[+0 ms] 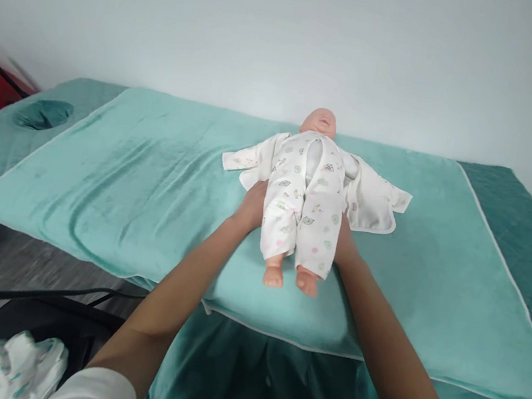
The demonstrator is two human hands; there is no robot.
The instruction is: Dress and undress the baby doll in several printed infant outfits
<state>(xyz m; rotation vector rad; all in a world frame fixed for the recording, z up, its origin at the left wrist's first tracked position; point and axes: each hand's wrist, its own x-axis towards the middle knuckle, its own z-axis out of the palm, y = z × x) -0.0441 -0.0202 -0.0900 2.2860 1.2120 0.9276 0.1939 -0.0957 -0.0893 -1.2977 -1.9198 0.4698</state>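
Note:
A baby doll (pixel 313 166) lies on its back on the massage bed, head toward the wall and bare feet toward me. It wears white printed trousers (pixel 320 228), with a split at the front. A white printed jacket (pixel 376 199) spreads open on both sides of its body. My left hand (pixel 252 205) is against the doll's left-of-view hip, its fingers hidden behind the trousers. On the opposite side, my right hand (pixel 346 243) reaches in beside the other trouser leg, with its fingers also out of sight. Whether either hand grips the doll or the cloth cannot be seen.
The bed has a light green cover (pixel 150 169) and a face hole (pixel 43 114) at the left end. A white wall (pixel 290 36) stands behind it. At the lower left, a crumpled white printed cloth item (pixel 16 365) rests on a black seat (pixel 52 321).

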